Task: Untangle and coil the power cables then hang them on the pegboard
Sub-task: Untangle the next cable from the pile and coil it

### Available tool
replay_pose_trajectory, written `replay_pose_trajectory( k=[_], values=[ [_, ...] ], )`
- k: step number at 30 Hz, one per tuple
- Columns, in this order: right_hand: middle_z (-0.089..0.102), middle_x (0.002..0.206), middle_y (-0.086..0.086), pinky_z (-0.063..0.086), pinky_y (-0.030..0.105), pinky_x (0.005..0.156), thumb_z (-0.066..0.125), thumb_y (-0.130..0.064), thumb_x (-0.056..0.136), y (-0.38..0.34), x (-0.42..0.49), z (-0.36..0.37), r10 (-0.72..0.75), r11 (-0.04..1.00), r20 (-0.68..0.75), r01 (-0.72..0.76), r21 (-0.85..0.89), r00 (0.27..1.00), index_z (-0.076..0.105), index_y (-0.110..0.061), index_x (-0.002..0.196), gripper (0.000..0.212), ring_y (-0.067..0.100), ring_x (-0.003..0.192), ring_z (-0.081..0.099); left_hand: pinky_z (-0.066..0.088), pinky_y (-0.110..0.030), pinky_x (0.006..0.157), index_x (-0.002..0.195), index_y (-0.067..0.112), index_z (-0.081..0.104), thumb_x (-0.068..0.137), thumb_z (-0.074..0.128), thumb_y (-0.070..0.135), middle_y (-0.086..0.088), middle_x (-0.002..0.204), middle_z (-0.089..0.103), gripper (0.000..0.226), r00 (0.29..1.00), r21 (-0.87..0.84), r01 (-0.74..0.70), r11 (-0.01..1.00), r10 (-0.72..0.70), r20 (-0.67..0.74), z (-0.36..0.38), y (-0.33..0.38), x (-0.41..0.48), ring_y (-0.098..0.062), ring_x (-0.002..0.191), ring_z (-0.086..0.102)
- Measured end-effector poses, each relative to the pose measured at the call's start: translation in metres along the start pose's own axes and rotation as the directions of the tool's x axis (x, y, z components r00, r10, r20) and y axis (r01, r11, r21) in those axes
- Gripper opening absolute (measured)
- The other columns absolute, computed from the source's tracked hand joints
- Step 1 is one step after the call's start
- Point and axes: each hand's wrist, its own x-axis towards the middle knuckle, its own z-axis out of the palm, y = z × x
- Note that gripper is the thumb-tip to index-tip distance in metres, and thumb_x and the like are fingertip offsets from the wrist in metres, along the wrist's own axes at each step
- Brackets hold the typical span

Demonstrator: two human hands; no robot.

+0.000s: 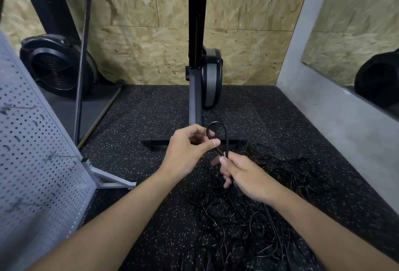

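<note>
**A:** ok what's where, left to right?

**B:** grey perforated metal pegboard (32,152) on the left, sitting on its stand. Mid-scene the left hand (187,152) pinches a small loop of thick black power cable (216,122), thumb against curled fingers.

**A:** and the other one?

**B:** right hand (246,175) just below it, fingers curled round the loop's two strands. The tangled heap of thin black cables (237,216) is on the black speckled rubber floor (151,108), near and right, under both wrists.

chipboard wall (248,54) behind, speckled black rubber floor (140,108) — exercise machine (212,76) standing centre, mirror (356,22) at right.
</note>
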Motion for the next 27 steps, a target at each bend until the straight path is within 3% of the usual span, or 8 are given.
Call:
replay_pose_trajectory(
  k=[3,5,9,15,17,20,23,27],
  values=[
    [0.045,0.067,-0.010,0.057,0.036,0.070,0.039,-0.021,0.113,-0.005,0.002,0.003,-0.032,0.992,-0.022,0.034,0.122,0.999,0.063,-0.010,0.100,0.029,0.011,0.065,0.050,0.053,-0.020,0.080,0.116,0.022,0.074,0.097,0.072,0.035,-0.002,0.092,0.079,0.023,0.997,-0.083,0.039,0.996,-0.033,0.068,-0.001,0.002,-0.004,-0.008,0.085,0.075],
    [0.051,0.069,-0.005,0.054,0.035,0.067,0.040,-0.016,0.113,-0.011,0.001,-0.003,-0.011,0.975,-0.093,0.031,0.221,0.996,0.061,-0.004,0.101,0.027,0.014,0.065,0.054,0.048,-0.012,0.088,0.129,0.023,0.068,0.105,0.051,0.048,0.001,0.102,0.080,0.038,0.964,-0.041,0.131,0.991,-0.117,0.238,-0.005,-0.001,-0.007,-0.005,0.098,0.074],
    [0.070,0.087,0.009,0.056,0.031,0.069,0.039,-0.008,0.112,-0.018,0.000,-0.013,0.025,0.893,-0.185,0.062,0.446,0.982,0.060,-0.007,0.119,0.023,0.020,0.071,0.066,0.044,-0.034,0.110,0.123,0.039,0.072,0.092,0.049,0.078,0.016,0.121,0.074,0.054,0.780,0.337,0.100,0.936,-0.284,0.557,-0.014,-0.031,-0.013,-0.003,0.117,0.065],
    [0.049,0.070,0.005,0.058,0.043,0.071,0.036,-0.008,0.112,-0.014,0.006,-0.014,0.181,0.776,-0.224,0.000,0.630,0.958,0.055,-0.004,0.105,0.021,0.021,0.061,0.053,0.051,-0.028,0.093,0.111,0.031,0.067,0.101,0.067,0.039,0.015,0.112,0.070,0.013,0.825,0.549,-0.160,0.821,-0.195,0.531,-0.015,-0.044,-0.011,-0.007,0.105,0.064],
    [0.042,0.064,0.001,0.060,0.046,0.071,0.036,-0.016,0.114,-0.007,0.011,-0.014,0.239,0.842,-0.286,-0.051,0.537,0.928,0.054,-0.004,0.103,0.024,0.019,0.057,0.049,0.055,-0.034,0.092,0.107,0.030,0.066,0.100,0.069,0.035,0.015,0.106,0.071,0.008,0.852,0.523,-0.176,0.834,-0.137,0.505,-0.017,-0.044,-0.009,-0.006,0.100,0.066],
    [0.052,0.054,-0.005,0.061,0.054,0.082,0.038,-0.020,0.112,0.007,0.011,-0.017,0.169,0.986,-0.318,-0.157,0.065,0.933,0.061,-0.015,0.102,0.025,0.016,0.056,0.062,0.056,-0.035,0.087,0.101,0.032,0.064,0.095,0.074,0.037,0.018,0.098,0.068,0.013,0.881,0.471,-0.239,0.849,-0.014,0.472,-0.018,-0.037,-0.007,0.001,0.093,0.063],
    [0.062,0.064,-0.004,0.061,0.042,0.075,0.041,-0.022,0.111,0.006,0.006,-0.017,0.189,0.948,-0.238,-0.240,-0.207,0.953,0.064,-0.024,0.101,0.025,0.018,0.068,0.068,0.055,-0.036,0.086,0.114,0.035,0.059,0.087,0.082,0.041,0.016,0.100,0.061,0.036,0.903,0.433,-0.293,0.852,0.098,0.418,-0.016,-0.027,-0.008,-0.002,0.093,0.059],
    [0.059,0.078,0.000,0.059,0.032,0.064,0.038,-0.038,0.112,-0.010,-0.003,-0.006,0.255,0.923,-0.085,-0.269,-0.275,0.963,0.060,-0.023,0.116,0.028,0.013,0.062,0.061,0.053,-0.025,0.084,0.144,0.043,0.049,0.079,0.089,0.036,0.018,0.113,0.048,0.077,0.922,0.386,-0.321,0.865,0.192,0.336,-0.011,-0.015,-0.009,-0.003,0.085,0.053]
  ],
)
